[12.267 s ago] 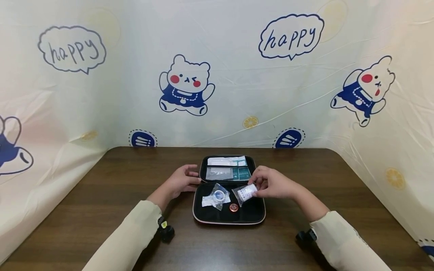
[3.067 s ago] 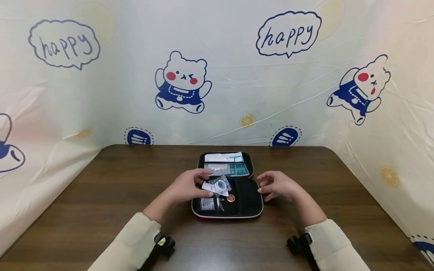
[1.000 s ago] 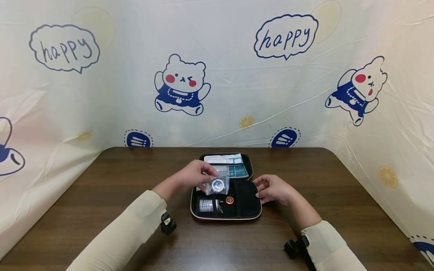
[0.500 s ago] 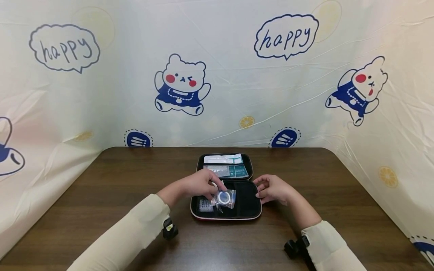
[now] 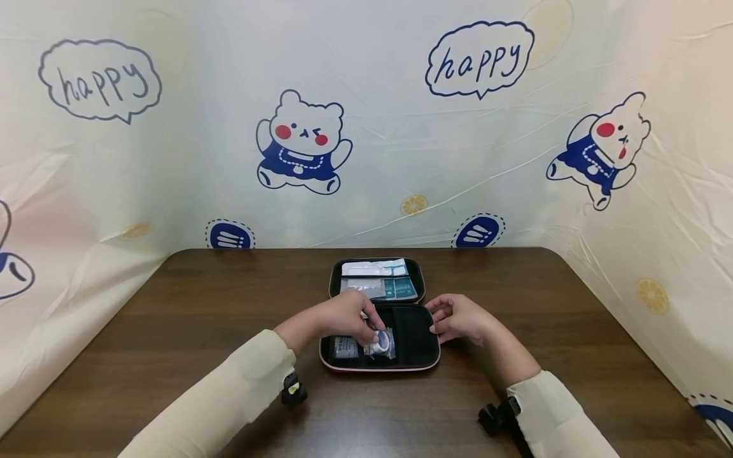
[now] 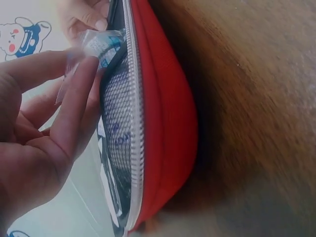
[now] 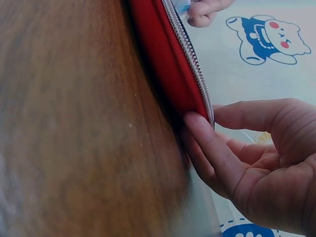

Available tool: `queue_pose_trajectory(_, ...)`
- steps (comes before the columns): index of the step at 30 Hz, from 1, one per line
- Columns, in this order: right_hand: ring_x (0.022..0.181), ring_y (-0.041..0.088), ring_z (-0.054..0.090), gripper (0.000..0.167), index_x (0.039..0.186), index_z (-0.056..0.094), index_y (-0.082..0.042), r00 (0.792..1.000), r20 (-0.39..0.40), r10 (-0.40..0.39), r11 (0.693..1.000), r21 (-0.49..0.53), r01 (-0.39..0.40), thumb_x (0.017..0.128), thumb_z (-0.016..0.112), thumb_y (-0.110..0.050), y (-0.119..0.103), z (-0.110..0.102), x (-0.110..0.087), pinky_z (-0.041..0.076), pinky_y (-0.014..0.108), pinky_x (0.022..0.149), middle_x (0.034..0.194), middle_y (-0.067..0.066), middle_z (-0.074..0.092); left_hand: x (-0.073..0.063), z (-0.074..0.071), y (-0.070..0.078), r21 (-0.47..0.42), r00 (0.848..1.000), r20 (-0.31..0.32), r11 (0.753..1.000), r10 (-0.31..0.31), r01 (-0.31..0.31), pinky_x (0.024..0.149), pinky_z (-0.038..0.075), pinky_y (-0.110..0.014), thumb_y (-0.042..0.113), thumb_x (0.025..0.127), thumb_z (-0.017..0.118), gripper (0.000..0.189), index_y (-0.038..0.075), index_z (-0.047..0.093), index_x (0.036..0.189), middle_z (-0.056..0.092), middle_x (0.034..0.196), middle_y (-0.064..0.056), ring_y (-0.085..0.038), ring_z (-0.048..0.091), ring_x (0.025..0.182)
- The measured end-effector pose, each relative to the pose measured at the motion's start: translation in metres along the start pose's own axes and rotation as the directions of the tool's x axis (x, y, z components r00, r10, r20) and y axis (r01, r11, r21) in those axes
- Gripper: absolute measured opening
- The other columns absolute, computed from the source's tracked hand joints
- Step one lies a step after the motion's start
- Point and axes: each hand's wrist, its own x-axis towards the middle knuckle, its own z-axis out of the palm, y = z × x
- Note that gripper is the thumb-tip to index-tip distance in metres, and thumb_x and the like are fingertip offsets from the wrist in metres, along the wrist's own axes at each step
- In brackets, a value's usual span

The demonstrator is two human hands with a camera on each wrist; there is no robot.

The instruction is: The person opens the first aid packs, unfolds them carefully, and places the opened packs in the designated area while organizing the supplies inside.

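An open zip case (image 5: 417, 337), red outside and black inside, lies on the table with its lid folded back. My left hand (image 5: 346, 315) pinches a clear bag with a white, tape-like roll (image 5: 380, 348) in it, low over the middle of the near half. In the left wrist view, the bag (image 6: 101, 44) sits at the edge of a mesh pocket (image 6: 118, 113). A white printed packet (image 5: 346, 347) is in the pocket's left part. My right hand (image 5: 460, 318) holds the case's right rim; in the right wrist view its thumb presses the red side (image 7: 173, 64).
The lid holds white packets (image 5: 372, 268) and a teal packet (image 5: 399, 289) under a dark strap. The brown table (image 5: 229, 305) extends around the case, up to a printed curtain (image 5: 378, 159) behind.
The white packet went from my right hand into the mesh pocket. My left hand picked up the bagged roll and lowered it over the orange round piece, now hidden. My right hand moved to the rim.
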Motion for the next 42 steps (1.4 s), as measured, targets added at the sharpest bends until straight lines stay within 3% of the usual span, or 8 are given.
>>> queue_pose_trajectory(11, 0.073, 0.02, 0.062, 0.046, 0.126, 0.048, 0.011, 1.0, -0.008, 0.002, 1.0, -0.007, -0.002, 0.082, 0.063, 0.016, 0.0, 0.001, 0.001, 0.06, 0.041, 0.069, 0.09, 0.015, 0.057, 0.01, 0.009, 0.004, 0.205, 0.998, -0.047, 0.978, 0.037, -0.026, 0.059, 0.053, -0.026, 0.0, 0.077, 0.076, 0.014, 0.008, 0.076, 0.088, 0.069, 0.075, 0.0, -0.011, 0.064, 0.064)
queue_pose_trajectory(18, 0.073, 0.021, 0.061, 0.046, 0.126, 0.048, 0.011, 1.0, -0.008, 0.011, 1.0, -0.015, -0.012, 0.083, 0.063, 0.016, -0.002, 0.002, 0.0, 0.06, 0.041, 0.068, 0.091, 0.016, 0.057, 0.014, 0.015, 0.005, 0.209, 0.995, -0.035, 0.974, 0.093, -0.084, 0.058, 0.056, -0.024, -0.006, 0.075, 0.075, 0.017, 0.003, 0.076, 0.089, 0.071, 0.076, -0.004, -0.01, 0.066, 0.061)
queue_pose_trajectory(22, 0.072, 0.021, 0.061, 0.047, 0.127, 0.048, 0.01, 1.0, -0.012, 0.023, 0.999, -0.022, -0.024, 0.084, 0.063, 0.015, -0.003, 0.002, -0.001, 0.06, 0.04, 0.066, 0.092, 0.016, 0.058, 0.016, 0.017, 0.007, 0.197, 0.996, -0.035, 0.977, 0.086, -0.077, 0.058, 0.057, -0.025, -0.005, 0.076, 0.077, 0.015, 0.003, 0.076, 0.088, 0.069, 0.075, -0.001, -0.011, 0.067, 0.061)
queue_pose_trajectory(25, 0.071, 0.021, 0.062, 0.048, 0.128, 0.047, 0.011, 1.0, -0.011, 0.021, 1.0, -0.016, -0.022, 0.083, 0.063, 0.015, -0.003, 0.002, -0.001, 0.06, 0.04, 0.065, 0.093, 0.017, 0.058, 0.018, 0.019, 0.008, 0.264, 0.993, -0.04, 0.96, 0.108, -0.093, 0.06, 0.054, -0.023, 0.0, 0.076, 0.08, 0.014, 0.008, 0.077, 0.087, 0.068, 0.075, 0.004, -0.007, 0.063, 0.064)
queue_pose_trajectory(29, 0.073, 0.022, 0.062, 0.05, 0.129, 0.046, 0.012, 1.0, -0.003, 0.021, 1.0, 0.0, -0.021, 0.083, 0.064, 0.015, -0.003, 0.002, -0.001, 0.06, 0.041, 0.064, 0.094, 0.018, 0.057, 0.022, 0.023, 0.007, 0.382, 0.983, -0.051, 0.913, 0.175, -0.143, 0.062, 0.048, -0.022, 0.008, 0.074, 0.083, 0.013, 0.013, 0.078, 0.085, 0.068, 0.073, 0.011, -0.004, 0.055, 0.066)
queue_pose_trajectory(31, 0.074, 0.022, 0.062, 0.05, 0.129, 0.046, 0.011, 1.0, -0.002, 0.027, 1.0, 0.001, -0.027, 0.083, 0.064, 0.015, -0.003, 0.002, -0.001, 0.06, 0.041, 0.063, 0.095, 0.019, 0.057, 0.024, 0.025, 0.006, 0.398, 0.98, -0.057, 0.904, 0.191, -0.153, 0.063, 0.047, -0.022, 0.009, 0.074, 0.084, 0.013, 0.014, 0.078, 0.084, 0.067, 0.072, 0.012, -0.003, 0.054, 0.066)
queue_pose_trajectory(38, 0.075, 0.023, 0.062, 0.051, 0.13, 0.046, 0.01, 0.999, 0.001, 0.039, 0.999, 0.001, -0.039, 0.083, 0.065, 0.014, -0.004, 0.003, -0.001, 0.06, 0.04, 0.063, 0.096, 0.019, 0.056, 0.024, 0.024, 0.003, 0.367, 0.983, -0.092, 0.923, 0.159, -0.115, 0.063, 0.05, -0.022, 0.011, 0.073, 0.085, 0.014, 0.014, 0.075, 0.082, 0.065, 0.07, 0.011, -0.004, 0.059, 0.066)
queue_pose_trajectory(42, 0.075, 0.022, 0.063, 0.05, 0.129, 0.046, 0.011, 0.999, 0.001, 0.036, 0.999, 0.004, -0.036, 0.083, 0.065, 0.015, -0.003, 0.002, -0.001, 0.06, 0.04, 0.063, 0.094, 0.018, 0.056, 0.022, 0.02, 0.002, 0.385, 0.984, -0.102, 0.918, 0.146, -0.096, 0.064, 0.05, -0.022, 0.013, 0.072, 0.086, 0.014, 0.015, 0.074, 0.08, 0.066, 0.069, 0.01, -0.003, 0.059, 0.066)
